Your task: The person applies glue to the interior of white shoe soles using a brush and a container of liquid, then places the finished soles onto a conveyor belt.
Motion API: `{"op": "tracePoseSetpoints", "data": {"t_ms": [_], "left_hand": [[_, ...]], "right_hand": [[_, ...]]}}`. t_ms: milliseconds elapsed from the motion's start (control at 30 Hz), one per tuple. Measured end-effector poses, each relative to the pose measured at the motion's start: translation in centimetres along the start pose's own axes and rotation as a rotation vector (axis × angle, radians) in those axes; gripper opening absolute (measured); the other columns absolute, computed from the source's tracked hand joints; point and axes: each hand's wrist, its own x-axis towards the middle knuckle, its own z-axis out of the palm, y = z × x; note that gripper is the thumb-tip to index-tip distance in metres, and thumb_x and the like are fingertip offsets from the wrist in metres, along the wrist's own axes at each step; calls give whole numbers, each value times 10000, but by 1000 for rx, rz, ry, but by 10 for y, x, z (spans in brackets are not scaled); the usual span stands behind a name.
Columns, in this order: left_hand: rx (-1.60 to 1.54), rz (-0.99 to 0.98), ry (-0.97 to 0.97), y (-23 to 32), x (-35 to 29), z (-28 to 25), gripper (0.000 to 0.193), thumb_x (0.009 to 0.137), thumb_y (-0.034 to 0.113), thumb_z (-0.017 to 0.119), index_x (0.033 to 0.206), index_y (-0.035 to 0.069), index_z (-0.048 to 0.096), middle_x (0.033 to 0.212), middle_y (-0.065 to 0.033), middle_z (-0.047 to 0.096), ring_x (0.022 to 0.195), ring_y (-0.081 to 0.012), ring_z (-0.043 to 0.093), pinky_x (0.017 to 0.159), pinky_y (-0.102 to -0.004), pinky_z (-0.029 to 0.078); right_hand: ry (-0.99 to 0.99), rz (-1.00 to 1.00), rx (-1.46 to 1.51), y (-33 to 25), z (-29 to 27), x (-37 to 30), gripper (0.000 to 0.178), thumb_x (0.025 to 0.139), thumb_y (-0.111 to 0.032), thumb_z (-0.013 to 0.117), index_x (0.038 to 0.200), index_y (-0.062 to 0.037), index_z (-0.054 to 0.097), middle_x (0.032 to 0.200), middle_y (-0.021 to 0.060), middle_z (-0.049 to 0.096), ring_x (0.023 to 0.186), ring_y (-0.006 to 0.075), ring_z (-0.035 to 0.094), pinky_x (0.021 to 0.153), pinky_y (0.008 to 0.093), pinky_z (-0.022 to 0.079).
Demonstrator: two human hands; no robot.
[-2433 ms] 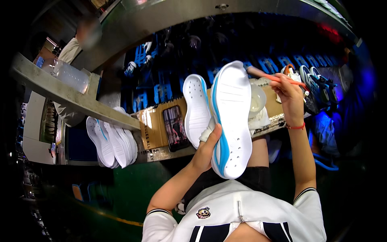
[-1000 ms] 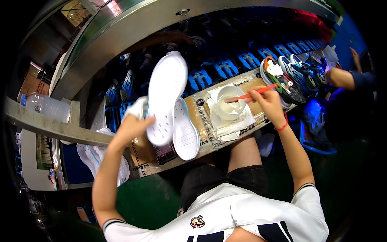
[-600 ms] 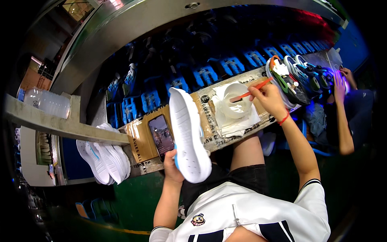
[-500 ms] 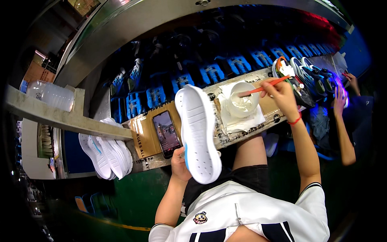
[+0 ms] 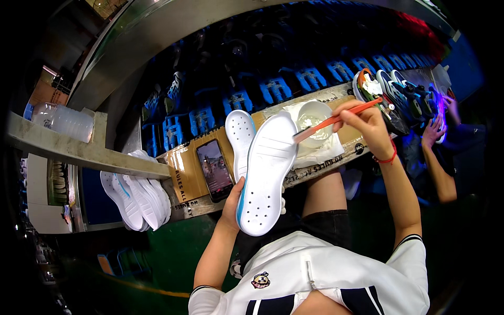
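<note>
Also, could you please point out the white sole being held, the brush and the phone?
white sole (image 5: 265,173), head view, middle of its upturned face.
brush (image 5: 336,119), head view, orange handle.
phone (image 5: 214,169), head view, screen centre.

The near sole (image 5: 266,173) is white, dotted with holes, blue-edged; the brush (image 5: 336,119) handle is orange; the bowl (image 5: 313,115) is white.

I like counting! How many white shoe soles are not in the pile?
2: one white sole held up in the left hand, and one sole lying on the cardboard-covered bench behind it. Others may be hidden.
</note>
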Motion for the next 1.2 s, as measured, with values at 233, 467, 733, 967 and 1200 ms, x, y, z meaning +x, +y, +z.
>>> {"op": "tracePoseSetpoints", "data": {"t_ms": [233,467,733,967,1200], "left_hand": [[-44,-187,-171,4,-3,17,664,957,481,340,1415,4,282,1275,-295,476,1091,-411,562,883,-538,487],[-72,-239,-197,1,12,16,615,969,445,358,1404,14,306,1267,-240,514,1092,-366,578,873,-506,510],[-95,-156,-232,-4,10,24,600,967,437,358,1404,28,317,1280,-240,499,1096,-355,579,891,-498,506],[115,63,-23,-17,19,27,714,940,525,314,1390,-29,291,1188,-278,514,937,-411,616,788,-519,531],[393,310,95,-16,31,36,666,959,497,293,1389,-12,279,1182,-231,546,937,-332,644,782,-452,561]], "right_hand": [[-117,-240,-324,-11,24,18,128,865,-90,609,921,-5,686,836,85,681,765,168,639,734,278,489],[-349,-250,-376,-19,46,21,115,835,-137,645,888,-59,710,840,40,661,849,165,566,783,315,464],[-73,-325,-590,-13,-11,23,126,858,-99,620,914,-14,694,845,61,667,859,174,586,773,304,477],[154,-333,-614,-9,8,-5,113,859,-41,602,924,18,672,857,92,662,838,195,610,765,294,486],[149,-244,-441,1,41,-37,124,866,-21,575,946,3,666,804,77,673,775,175,615,719,285,466]]}}
